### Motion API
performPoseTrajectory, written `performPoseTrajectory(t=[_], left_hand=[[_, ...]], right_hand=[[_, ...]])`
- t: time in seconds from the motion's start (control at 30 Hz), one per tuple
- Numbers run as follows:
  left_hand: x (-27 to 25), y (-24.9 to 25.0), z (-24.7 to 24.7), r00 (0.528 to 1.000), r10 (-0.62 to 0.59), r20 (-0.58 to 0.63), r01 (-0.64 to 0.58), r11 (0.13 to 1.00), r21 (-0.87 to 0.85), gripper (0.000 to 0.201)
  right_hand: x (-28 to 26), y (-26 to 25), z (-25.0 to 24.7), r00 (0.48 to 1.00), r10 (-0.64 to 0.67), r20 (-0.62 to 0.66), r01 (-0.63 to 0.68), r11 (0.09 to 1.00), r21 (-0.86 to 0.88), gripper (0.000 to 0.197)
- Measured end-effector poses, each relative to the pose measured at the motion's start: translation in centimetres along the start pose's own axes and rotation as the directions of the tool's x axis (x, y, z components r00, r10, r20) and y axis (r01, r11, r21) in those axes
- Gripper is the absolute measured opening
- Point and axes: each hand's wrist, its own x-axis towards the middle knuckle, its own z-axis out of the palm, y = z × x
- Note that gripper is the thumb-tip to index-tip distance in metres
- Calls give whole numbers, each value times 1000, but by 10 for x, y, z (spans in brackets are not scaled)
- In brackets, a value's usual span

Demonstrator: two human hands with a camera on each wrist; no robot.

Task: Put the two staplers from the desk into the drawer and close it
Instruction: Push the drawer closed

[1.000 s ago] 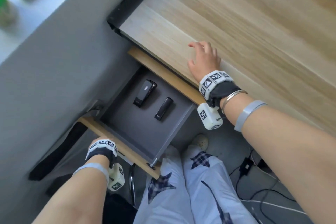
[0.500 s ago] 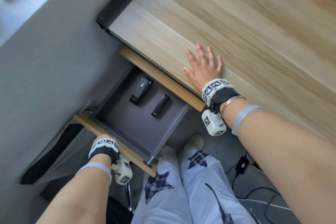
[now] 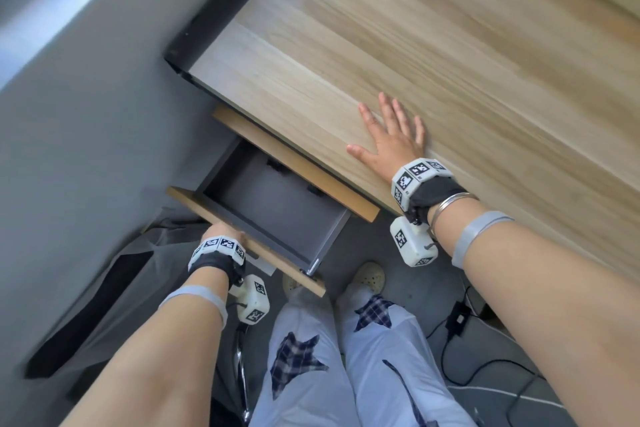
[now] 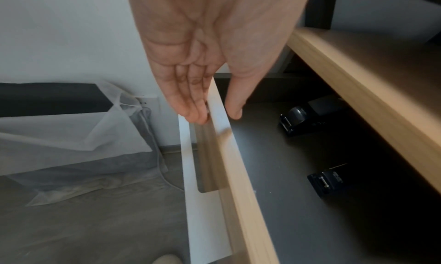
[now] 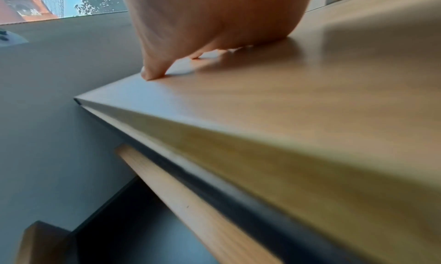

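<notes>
Your right hand (image 5: 214,23) lies flat on the pale wooden surface (image 5: 310,98); the dark grey drawer (image 5: 143,230) stands open below.

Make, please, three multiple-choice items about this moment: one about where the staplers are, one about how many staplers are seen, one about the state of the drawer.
1. Where are the staplers?
A. On the desk top
B. Inside the drawer
C. On the floor

2. How many staplers does the left wrist view show?
A. One
B. Two
C. Three

3. What is the state of the drawer?
A. Partly open
B. Fully shut
C. Taken out of the desk

Key:
1 B: the nearer stapler and the farther stapler lie on the grey floor of the drawer.
2 B: two black bodies lie apart there.
3 A: its inside shows below the desk, with the left hand at its wooden front and the right hand flat on the desk.
</notes>
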Motion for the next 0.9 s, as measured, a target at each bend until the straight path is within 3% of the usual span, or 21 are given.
performPoseTrajectory(t=[0.13,0.27,0.37,0.57,0.67,0.73,0.8,0.87,0.9], left_hand=[[5,30,-1,999,31,17,-30,996,-89,49],[11,56,1,988,154,-7,-154,978,-140,34],[17,72,4,978,208,-33,-211,966,-149,53],[16,103,5,965,261,-19,-259,942,-216,46],[23,113,9,963,269,-5,-259,925,-278,72],[26,118,12,963,271,-2,-258,913,-317,77],[28,123,14,967,256,-2,-243,914,-324,67],[29,126,14,971,239,-4,-227,919,-323,41],[31,127,15,973,231,-6,-220,918,-329,43]], right_hand=[[2,5,-1,1000,2,10,-2,1000,-8,76],[2,5,0,1000,-7,0,7,999,-33,76],[1,5,1,1000,-12,-9,12,999,-42,75],[0,4,2,999,-14,-49,11,998,-58,74],[-1,4,3,998,-10,-69,6,999,-53,75],[-1,4,4,998,-11,-68,8,998,-54,75],[-1,4,4,998,-14,-64,10,998,-61,75],[-1,4,4,998,-15,-56,11,998,-58,75],[0,4,4,998,-15,-54,12,998,-57,75]])
